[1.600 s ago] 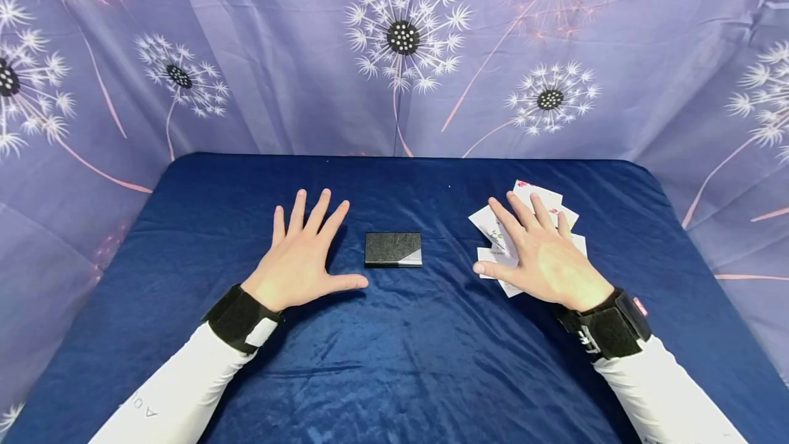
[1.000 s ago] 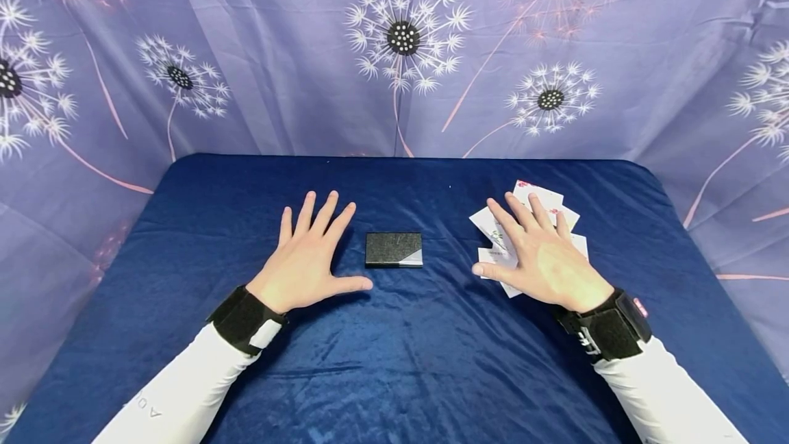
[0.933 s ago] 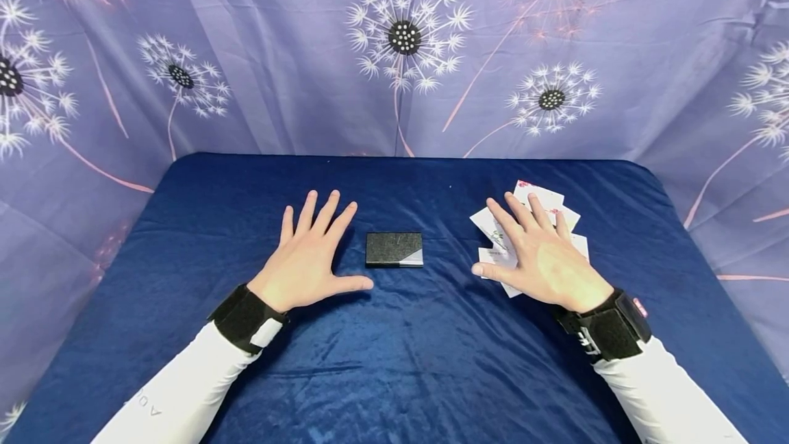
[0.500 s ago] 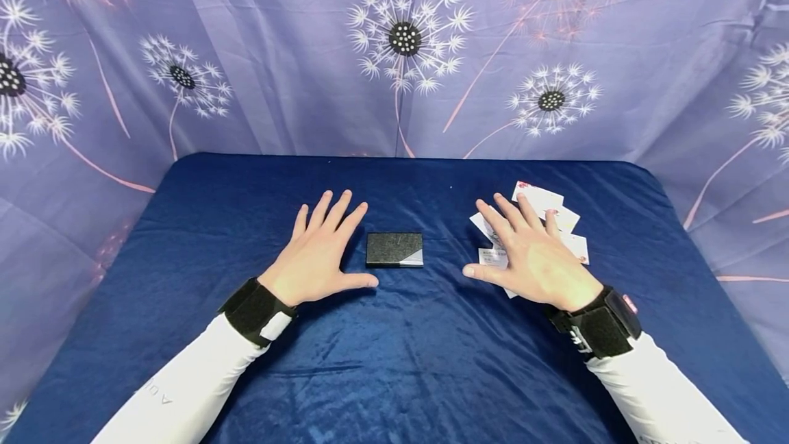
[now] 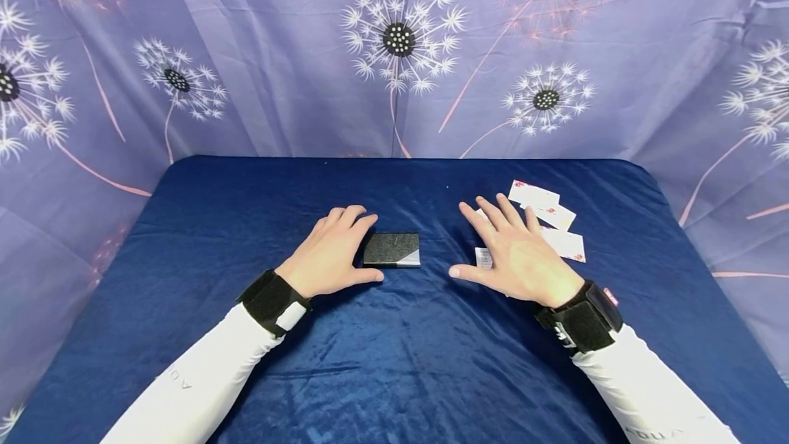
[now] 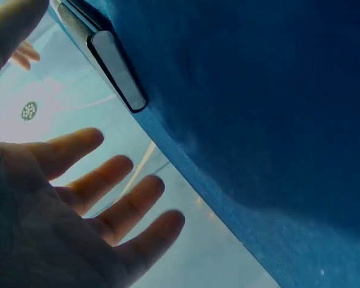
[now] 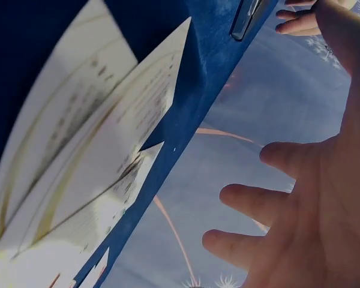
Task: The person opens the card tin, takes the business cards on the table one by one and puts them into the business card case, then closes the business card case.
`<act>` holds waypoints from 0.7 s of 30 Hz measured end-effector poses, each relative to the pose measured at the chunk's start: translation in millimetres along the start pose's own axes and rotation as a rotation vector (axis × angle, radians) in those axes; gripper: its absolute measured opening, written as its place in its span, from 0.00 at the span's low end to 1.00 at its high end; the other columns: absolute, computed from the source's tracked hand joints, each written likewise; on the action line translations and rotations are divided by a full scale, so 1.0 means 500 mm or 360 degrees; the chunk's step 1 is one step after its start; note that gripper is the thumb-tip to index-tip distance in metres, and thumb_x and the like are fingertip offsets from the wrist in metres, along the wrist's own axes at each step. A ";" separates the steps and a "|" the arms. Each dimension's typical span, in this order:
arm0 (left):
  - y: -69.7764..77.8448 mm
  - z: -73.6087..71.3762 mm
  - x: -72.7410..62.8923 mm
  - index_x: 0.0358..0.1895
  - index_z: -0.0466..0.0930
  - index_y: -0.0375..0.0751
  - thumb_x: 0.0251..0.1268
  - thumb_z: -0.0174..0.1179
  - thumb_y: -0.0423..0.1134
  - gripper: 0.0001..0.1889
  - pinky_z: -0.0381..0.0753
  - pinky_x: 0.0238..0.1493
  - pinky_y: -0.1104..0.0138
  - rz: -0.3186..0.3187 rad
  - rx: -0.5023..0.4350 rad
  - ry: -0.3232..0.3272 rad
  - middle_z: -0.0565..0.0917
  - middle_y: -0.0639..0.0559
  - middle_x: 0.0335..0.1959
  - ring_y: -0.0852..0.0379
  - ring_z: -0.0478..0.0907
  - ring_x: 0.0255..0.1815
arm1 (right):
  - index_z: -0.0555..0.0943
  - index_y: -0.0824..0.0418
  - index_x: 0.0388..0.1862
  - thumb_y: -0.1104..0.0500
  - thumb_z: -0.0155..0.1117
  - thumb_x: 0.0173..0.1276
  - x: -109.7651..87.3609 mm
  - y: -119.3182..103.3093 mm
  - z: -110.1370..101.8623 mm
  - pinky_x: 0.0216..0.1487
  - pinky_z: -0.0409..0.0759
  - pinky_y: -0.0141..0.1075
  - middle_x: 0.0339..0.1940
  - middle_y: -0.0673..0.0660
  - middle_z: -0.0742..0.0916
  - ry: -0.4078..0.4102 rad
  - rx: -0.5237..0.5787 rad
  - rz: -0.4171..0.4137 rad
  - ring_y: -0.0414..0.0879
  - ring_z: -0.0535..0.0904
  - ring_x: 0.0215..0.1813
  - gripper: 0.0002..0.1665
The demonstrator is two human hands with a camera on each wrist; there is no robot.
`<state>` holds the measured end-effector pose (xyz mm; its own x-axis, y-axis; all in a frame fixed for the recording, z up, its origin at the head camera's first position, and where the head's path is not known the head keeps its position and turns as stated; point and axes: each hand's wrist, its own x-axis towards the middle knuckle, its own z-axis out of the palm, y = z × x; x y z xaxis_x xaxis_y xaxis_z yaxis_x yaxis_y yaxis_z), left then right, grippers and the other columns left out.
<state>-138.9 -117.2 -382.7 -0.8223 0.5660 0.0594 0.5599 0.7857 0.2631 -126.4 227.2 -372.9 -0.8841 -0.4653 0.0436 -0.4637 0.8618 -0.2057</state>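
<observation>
A small black card case [image 5: 388,247] with a silver corner lies flat on the blue cloth. Just off its left end is my left hand [image 5: 327,252], thumb at the near side and fingers a little bent at the far side. In the left wrist view a gap shows between those fingers [image 6: 129,207] and the case's end [image 6: 119,69]. My right hand [image 5: 514,252] hovers spread over a loose group of white printed cards [image 5: 564,244], hiding part of them. From the right wrist view, the cards [image 7: 108,150] overlap and the palm [image 7: 318,198] holds nothing.
The table with its dark blue cloth [image 5: 394,375] ends at a back edge against a purple curtain [image 5: 277,88] printed with dandelions. Black straps [image 5: 274,302] sit round both wrists. Some cards spread towards the right rear of the table.
My left hand has moved right to the case and its fingers have bent slightly. The right hand has slid left, uncovering more cards on the right. Case and cards lie as before.
</observation>
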 end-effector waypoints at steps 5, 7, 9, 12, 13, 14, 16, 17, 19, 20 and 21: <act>0.002 0.009 0.013 0.77 0.73 0.39 0.60 0.76 0.63 0.48 0.72 0.65 0.45 0.0001 0.0011 -0.0019 0.72 0.42 0.71 0.41 0.69 0.67 | 0.57 0.51 0.89 0.17 0.58 0.66 0.009 -0.010 0.008 0.75 0.50 0.74 0.85 0.65 0.64 0.0025 -0.0058 -0.0046 0.68 0.50 0.86 0.64; 0.001 0.013 0.017 0.75 0.74 0.39 0.60 0.76 0.62 0.46 0.73 0.63 0.47 0.0013 0.0010 -0.0013 0.73 0.43 0.69 0.42 0.69 0.66 | 0.59 0.52 0.88 0.17 0.58 0.66 0.012 -0.014 0.010 0.76 0.52 0.72 0.84 0.66 0.66 0.0034 -0.0088 -0.0065 0.68 0.52 0.85 0.63; 0.001 0.016 0.021 0.74 0.76 0.38 0.60 0.77 0.61 0.45 0.73 0.60 0.48 0.0032 0.0014 -0.0005 0.74 0.44 0.68 0.43 0.70 0.63 | 0.61 0.53 0.87 0.18 0.58 0.67 0.016 -0.018 0.014 0.76 0.55 0.70 0.83 0.66 0.68 0.0035 -0.0108 -0.0080 0.69 0.54 0.84 0.62; 0.001 0.020 0.025 0.72 0.77 0.39 0.60 0.77 0.60 0.42 0.74 0.57 0.51 0.0053 0.0024 -0.0005 0.75 0.45 0.65 0.45 0.70 0.60 | 0.63 0.55 0.86 0.20 0.60 0.67 0.020 -0.023 0.018 0.75 0.59 0.68 0.80 0.66 0.71 0.0034 -0.0085 -0.0116 0.70 0.57 0.83 0.61; 0.002 0.021 0.026 0.72 0.78 0.39 0.60 0.77 0.60 0.42 0.74 0.56 0.51 0.0055 0.0025 -0.0010 0.75 0.45 0.64 0.45 0.70 0.59 | 0.64 0.56 0.86 0.21 0.61 0.68 0.022 -0.024 0.019 0.75 0.60 0.67 0.79 0.66 0.72 0.0038 -0.0079 -0.0132 0.70 0.58 0.82 0.60; 0.002 0.021 0.027 0.72 0.78 0.39 0.61 0.76 0.60 0.41 0.74 0.56 0.51 0.0056 0.0028 -0.0019 0.75 0.45 0.64 0.45 0.70 0.58 | 0.66 0.57 0.85 0.21 0.62 0.68 0.024 -0.026 0.021 0.75 0.61 0.66 0.78 0.67 0.73 0.0044 -0.0068 -0.0152 0.70 0.60 0.82 0.60; 0.003 0.021 0.029 0.71 0.79 0.39 0.62 0.76 0.59 0.39 0.73 0.55 0.52 0.0052 0.0026 -0.0033 0.75 0.45 0.63 0.45 0.70 0.57 | 0.69 0.60 0.83 0.23 0.65 0.68 0.028 -0.028 0.024 0.75 0.63 0.65 0.74 0.66 0.76 0.0068 -0.0053 -0.0197 0.70 0.63 0.79 0.58; 0.004 0.021 0.030 0.70 0.79 0.40 0.62 0.76 0.59 0.38 0.73 0.55 0.52 0.0048 0.0030 -0.0044 0.75 0.46 0.62 0.46 0.70 0.57 | 0.70 0.61 0.82 0.24 0.66 0.67 0.030 -0.029 0.026 0.75 0.63 0.64 0.72 0.66 0.77 0.0081 -0.0051 -0.0220 0.69 0.66 0.78 0.58; 0.006 0.020 0.032 0.70 0.80 0.40 0.63 0.75 0.58 0.37 0.73 0.54 0.52 0.0039 0.0030 -0.0063 0.75 0.46 0.61 0.46 0.70 0.56 | 0.72 0.63 0.80 0.25 0.67 0.68 0.035 -0.031 0.028 0.74 0.66 0.61 0.69 0.65 0.79 0.0107 -0.0055 -0.0266 0.66 0.70 0.74 0.56; 0.006 0.020 0.033 0.69 0.80 0.40 0.64 0.75 0.58 0.36 0.73 0.54 0.53 0.0035 0.0031 -0.0073 0.75 0.46 0.61 0.46 0.70 0.56 | 0.73 0.63 0.79 0.25 0.67 0.68 0.037 -0.032 0.029 0.73 0.67 0.60 0.68 0.64 0.80 0.0118 -0.0057 -0.0284 0.64 0.71 0.72 0.56; 0.007 0.019 0.034 0.69 0.81 0.41 0.64 0.74 0.58 0.35 0.72 0.54 0.53 0.0030 0.0031 -0.0082 0.76 0.47 0.60 0.47 0.70 0.55 | 0.74 0.64 0.78 0.25 0.67 0.68 0.039 -0.033 0.030 0.72 0.69 0.60 0.67 0.64 0.80 0.0126 -0.0057 -0.0301 0.63 0.72 0.70 0.55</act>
<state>-149.9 -102.5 -390.2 -0.8053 0.5927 0.0144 0.5777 0.7790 0.2439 -134.9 200.8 -383.3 -0.7822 -0.6033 0.1554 -0.6224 0.7679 -0.1518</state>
